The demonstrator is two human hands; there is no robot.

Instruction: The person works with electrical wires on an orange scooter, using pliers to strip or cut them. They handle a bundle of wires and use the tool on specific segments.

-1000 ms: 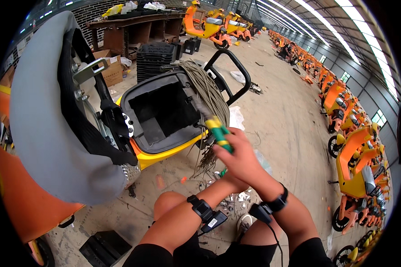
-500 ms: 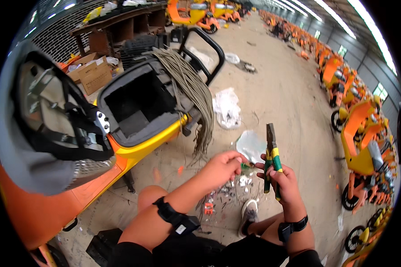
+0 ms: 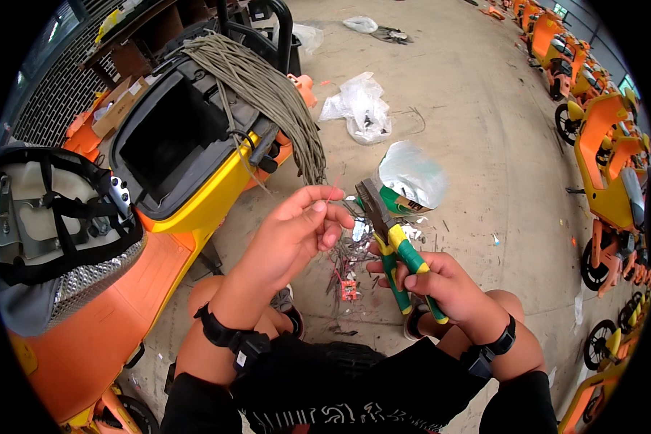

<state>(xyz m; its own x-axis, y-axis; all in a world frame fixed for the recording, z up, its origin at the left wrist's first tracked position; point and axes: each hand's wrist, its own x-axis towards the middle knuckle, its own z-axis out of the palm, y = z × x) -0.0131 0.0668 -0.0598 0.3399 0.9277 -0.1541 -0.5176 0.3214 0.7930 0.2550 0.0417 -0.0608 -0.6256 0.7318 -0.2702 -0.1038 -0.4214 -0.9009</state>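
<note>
My left hand (image 3: 286, 235) is raised in front of me, with thumb and forefinger pinched on a thin red wire (image 3: 331, 194). My right hand (image 3: 452, 286) grips combination pliers (image 3: 412, 259) by their green and yellow handles. The dark jaws tilt up and left, a short way from the left fingertips and apart from them. Below the hands, wire scraps and small debris (image 3: 347, 260) litter the floor, with an orange-red piece (image 3: 349, 290) among them. A green and silver plastic bag (image 3: 412, 177) lies just beyond the pliers.
On my left stands an orange and yellow scooter (image 3: 228, 184) with its seat (image 3: 65, 239) tipped up and its storage box uncovered. A bundle of grey-green cords (image 3: 257, 90) drapes over its rear. A white plastic bag (image 3: 365, 108) lies farther off. Several parked scooters (image 3: 604, 145) line the right side.
My view has tilted down. The pliers now lean left, their jaws nearer my left hand. My left hand has turned, its pinched fingers facing up, and the red wire shows.
</note>
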